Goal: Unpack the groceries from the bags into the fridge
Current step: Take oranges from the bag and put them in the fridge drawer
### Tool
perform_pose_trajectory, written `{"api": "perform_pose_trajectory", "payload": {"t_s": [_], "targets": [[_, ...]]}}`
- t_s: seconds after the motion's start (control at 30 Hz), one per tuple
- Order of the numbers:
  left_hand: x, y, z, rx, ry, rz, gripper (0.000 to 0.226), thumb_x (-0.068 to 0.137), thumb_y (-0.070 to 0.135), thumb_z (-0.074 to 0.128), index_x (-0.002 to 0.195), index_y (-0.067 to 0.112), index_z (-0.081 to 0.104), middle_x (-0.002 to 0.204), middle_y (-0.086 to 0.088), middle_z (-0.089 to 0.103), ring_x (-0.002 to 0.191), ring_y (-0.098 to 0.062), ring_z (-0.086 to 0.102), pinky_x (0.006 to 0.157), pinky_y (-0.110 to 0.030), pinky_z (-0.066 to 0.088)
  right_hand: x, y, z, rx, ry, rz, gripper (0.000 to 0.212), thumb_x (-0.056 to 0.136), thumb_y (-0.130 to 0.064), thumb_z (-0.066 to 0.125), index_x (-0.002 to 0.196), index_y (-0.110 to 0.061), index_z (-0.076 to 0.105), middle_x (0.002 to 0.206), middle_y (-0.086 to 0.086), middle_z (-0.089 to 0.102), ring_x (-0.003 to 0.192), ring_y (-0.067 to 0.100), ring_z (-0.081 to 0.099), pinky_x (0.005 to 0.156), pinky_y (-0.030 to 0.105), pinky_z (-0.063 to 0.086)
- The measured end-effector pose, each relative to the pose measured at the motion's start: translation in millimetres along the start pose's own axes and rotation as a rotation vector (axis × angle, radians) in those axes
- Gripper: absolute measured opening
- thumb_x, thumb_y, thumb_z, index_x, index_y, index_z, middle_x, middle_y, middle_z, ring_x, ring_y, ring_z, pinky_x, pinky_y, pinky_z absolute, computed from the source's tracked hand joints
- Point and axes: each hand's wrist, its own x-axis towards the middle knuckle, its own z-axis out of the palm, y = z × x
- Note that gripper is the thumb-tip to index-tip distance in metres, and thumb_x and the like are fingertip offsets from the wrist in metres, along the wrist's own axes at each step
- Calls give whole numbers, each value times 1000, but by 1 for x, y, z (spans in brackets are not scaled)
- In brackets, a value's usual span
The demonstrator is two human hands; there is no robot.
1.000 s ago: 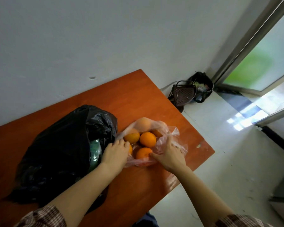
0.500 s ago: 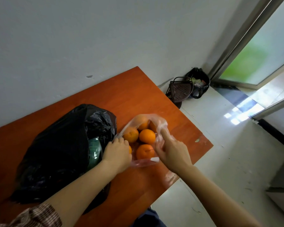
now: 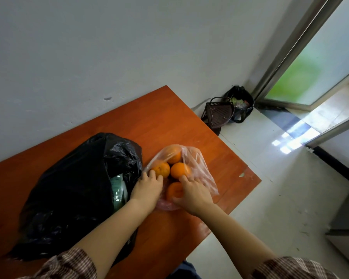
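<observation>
A clear plastic bag (image 3: 197,166) with several oranges (image 3: 178,170) lies on the orange-brown table (image 3: 149,121). My left hand (image 3: 147,187) holds the bag's left edge beside one orange. Inside the bag's mouth, my right hand (image 3: 192,193) closes over the nearest orange (image 3: 174,191). Left of them sits a big black plastic bag (image 3: 73,188), its mouth showing a pale green packet (image 3: 118,190).
The table's right edge and near corner drop to a white tiled floor (image 3: 270,198). A dark wire rack (image 3: 218,113) and a black bin bag (image 3: 241,105) stand on the floor by the wall. A glass door frame (image 3: 290,47) is at the right.
My right hand went from pulling the bag's right side open to reaching in and gripping the nearest orange. The left hand stayed on the bag's left edge.
</observation>
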Motion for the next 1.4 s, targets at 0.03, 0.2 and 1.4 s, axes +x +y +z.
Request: {"api": "perform_pose_trajectory", "payload": {"t_s": [0.03,0.2,1.4], "targets": [[0,1,1,14,-11,-9,36,92,-1,45,126,6,39,130,-20,41,121,-39,41,94,-36,44,1,-2,1,-28,-13,4,58,79,-50,64,123,-19,44,122,7,59,112,27,54,80,37,48],[3,5,4,70,-73,-56,35,92,2,46,125,5,36,131,-28,45,124,-41,38,96,-36,43,2,-7,7,-109,-18,-5,73,71,-56,72,125,-17,41,133,4,54,128,26,42,96,41,39],[-120,448,-228,-1160,518,507,79,68,28,84,136,15,46,130,-9,42,97,-15,45,84,-26,38,-436,338,-220,555,993,400,76,69,-28,84,132,-25,42,117,-4,46,101,15,52,72,15,41]]}}
